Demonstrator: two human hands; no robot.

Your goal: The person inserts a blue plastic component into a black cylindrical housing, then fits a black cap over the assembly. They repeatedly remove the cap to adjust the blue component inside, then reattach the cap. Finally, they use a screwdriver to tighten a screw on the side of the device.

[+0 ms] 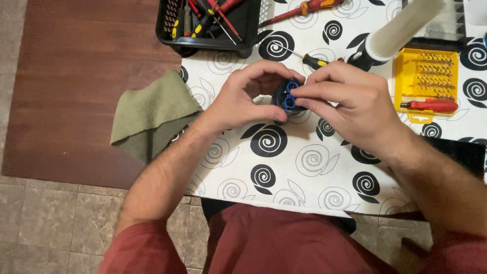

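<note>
Above spiral-print tablecloth (304, 167): left hand (243, 99) cups dark part (282, 96), grip closed; right hand (350, 101) pinches blue ring (290, 95).

I count one dark part (284, 96), one green cloth (152, 114), one black tray (208, 25), one yellow bit case (426, 83), two loose screwdrivers (304, 58).

The desk (304, 172) wears a white cloth printed with black spirals and leaves, its near edge running across the middle of the scene. To the left lies a dark reddish-brown wooden surface (76, 76), lit evenly from above. Below and left of it, the floor (45, 223) is laid with mottled grey-beige stone tiles and pale grout lines.
</note>
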